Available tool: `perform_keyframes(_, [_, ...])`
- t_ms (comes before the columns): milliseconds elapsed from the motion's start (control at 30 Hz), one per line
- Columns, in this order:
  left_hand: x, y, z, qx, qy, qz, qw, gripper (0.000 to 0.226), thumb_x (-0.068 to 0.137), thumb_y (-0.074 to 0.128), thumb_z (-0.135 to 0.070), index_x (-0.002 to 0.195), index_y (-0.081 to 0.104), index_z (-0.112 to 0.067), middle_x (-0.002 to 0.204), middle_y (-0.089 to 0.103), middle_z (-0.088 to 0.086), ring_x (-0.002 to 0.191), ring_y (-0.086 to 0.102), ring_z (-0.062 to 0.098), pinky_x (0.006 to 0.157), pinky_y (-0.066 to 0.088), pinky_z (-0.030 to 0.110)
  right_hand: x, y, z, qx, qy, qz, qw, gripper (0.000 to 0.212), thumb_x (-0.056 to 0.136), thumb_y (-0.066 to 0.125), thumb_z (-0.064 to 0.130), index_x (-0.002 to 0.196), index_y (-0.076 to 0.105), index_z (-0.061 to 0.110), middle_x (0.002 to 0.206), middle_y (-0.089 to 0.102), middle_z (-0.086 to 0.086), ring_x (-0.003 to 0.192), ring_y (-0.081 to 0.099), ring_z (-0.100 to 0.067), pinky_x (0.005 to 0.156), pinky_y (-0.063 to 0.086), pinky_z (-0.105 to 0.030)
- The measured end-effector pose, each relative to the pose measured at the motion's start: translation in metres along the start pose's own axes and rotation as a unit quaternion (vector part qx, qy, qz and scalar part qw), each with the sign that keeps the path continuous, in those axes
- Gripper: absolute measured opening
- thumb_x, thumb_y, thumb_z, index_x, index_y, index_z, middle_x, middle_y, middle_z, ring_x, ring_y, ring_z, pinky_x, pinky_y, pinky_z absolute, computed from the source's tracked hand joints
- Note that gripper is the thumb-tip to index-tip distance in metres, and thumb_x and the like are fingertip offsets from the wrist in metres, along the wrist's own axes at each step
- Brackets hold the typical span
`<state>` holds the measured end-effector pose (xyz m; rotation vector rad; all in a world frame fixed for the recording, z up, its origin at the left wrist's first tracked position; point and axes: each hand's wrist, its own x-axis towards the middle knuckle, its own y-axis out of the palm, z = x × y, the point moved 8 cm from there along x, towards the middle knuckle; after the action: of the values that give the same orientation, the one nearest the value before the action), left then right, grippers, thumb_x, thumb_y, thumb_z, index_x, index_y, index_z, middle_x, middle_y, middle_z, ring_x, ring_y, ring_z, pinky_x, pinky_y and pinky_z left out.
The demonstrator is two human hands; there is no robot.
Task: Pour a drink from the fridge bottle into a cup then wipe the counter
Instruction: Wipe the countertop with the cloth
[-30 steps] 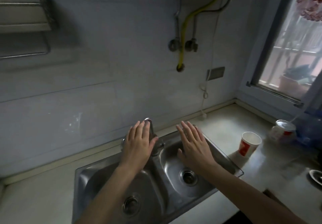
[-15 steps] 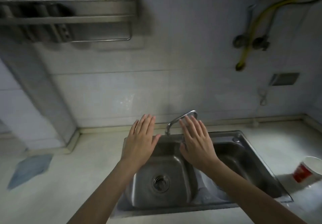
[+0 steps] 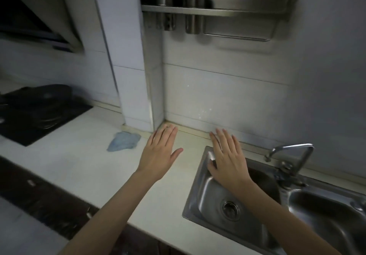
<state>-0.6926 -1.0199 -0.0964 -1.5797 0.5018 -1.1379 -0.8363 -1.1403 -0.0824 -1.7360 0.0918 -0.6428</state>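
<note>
Kitchen desk by the steel sink held a blue cloth near the left hand, which, like the right hand, was spread flat and empty; cup and bottle unseen; wiping seemingly next, needing a leftward reach.

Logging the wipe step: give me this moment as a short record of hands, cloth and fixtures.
left hand: open, over the counter, holding nothing
right hand: open, over the back-left corner of the sink
cloth: blue, crumpled on the counter left of the left hand, untouched
tap: behind the sink, right of the right hand
stove: black, far left
rack: steel, on the wall above
</note>
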Motion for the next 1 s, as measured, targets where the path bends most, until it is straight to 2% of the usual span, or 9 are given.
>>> perform_keyframes(267, [-0.015,-0.009,0.152,-0.012,-0.024,-0.029,0.999,0.066,0.1,0.028,-0.052,0.148,0.041,-0.009,0.151,0.046,0.007,0.142,0.038,0.027,0.116,0.031,0.046,0.077,0.018,0.143,-0.005,-0.027,0.01,1.0,0.077,0.081,0.052,0.037,0.148,0.028,0.009,0.155,0.025,-0.013,0.144,0.02,-0.031,0.118,0.018,-0.047])
perform_keyframes(400, [-0.018,-0.013,0.242,0.003,-0.029,-0.032,0.999,0.066,0.1,0.026,-0.05,0.147,0.043,-0.006,0.149,0.048,0.011,0.139,0.041,0.03,0.114,0.034,0.049,0.131,0.018,0.225,0.002,-0.057,0.0,0.998,0.077,0.077,0.056,0.035,0.144,0.035,0.004,0.151,0.033,-0.016,0.141,0.027,-0.033,0.115,0.024,-0.049])
perform_keyframes(533, [-0.026,-0.012,0.312,0.006,-0.053,-0.029,0.998,0.065,0.1,0.03,-0.049,0.144,0.045,-0.004,0.146,0.05,0.014,0.138,0.044,0.033,0.113,0.036,0.049,0.165,0.021,0.282,0.004,-0.068,-0.003,0.998,0.077,0.079,0.056,0.036,0.146,0.032,0.006,0.152,0.031,-0.015,0.141,0.025,-0.033,0.115,0.023,-0.049])
perform_keyframes(733, [-0.045,0.023,0.365,-0.012,-0.074,-0.005,0.997,0.066,0.1,0.026,-0.049,0.147,0.042,-0.004,0.149,0.046,0.014,0.14,0.041,0.033,0.115,0.032,0.048,0.181,0.063,0.33,0.016,-0.069,0.026,0.997,0.076,0.081,0.055,0.038,0.146,0.031,0.007,0.152,0.032,-0.016,0.141,0.027,-0.034,0.115,0.025,-0.048])
perform_keyframes(867, [-0.055,0.061,0.374,-0.028,-0.077,0.038,0.996,0.067,0.101,0.024,-0.05,0.148,0.039,-0.005,0.152,0.043,0.014,0.142,0.037,0.032,0.116,0.031,0.048,0.189,0.105,0.347,0.032,-0.067,0.06,0.995,0.076,0.08,0.055,0.038,0.146,0.032,0.006,0.151,0.032,-0.016,0.141,0.026,-0.034,0.115,0.024,-0.049])
perform_keyframes(1000, [-0.035,0.098,0.381,-0.027,-0.058,0.072,0.995,0.063,0.103,0.03,-0.048,0.148,0.038,-0.005,0.153,0.042,0.013,0.142,0.037,0.032,0.116,0.03,0.047,0.211,0.151,0.356,0.056,-0.059,0.088,0.993,0.078,0.078,0.058,0.038,0.144,0.034,0.005,0.149,0.035,-0.018,0.14,0.028,-0.035,0.116,0.022,-0.048])
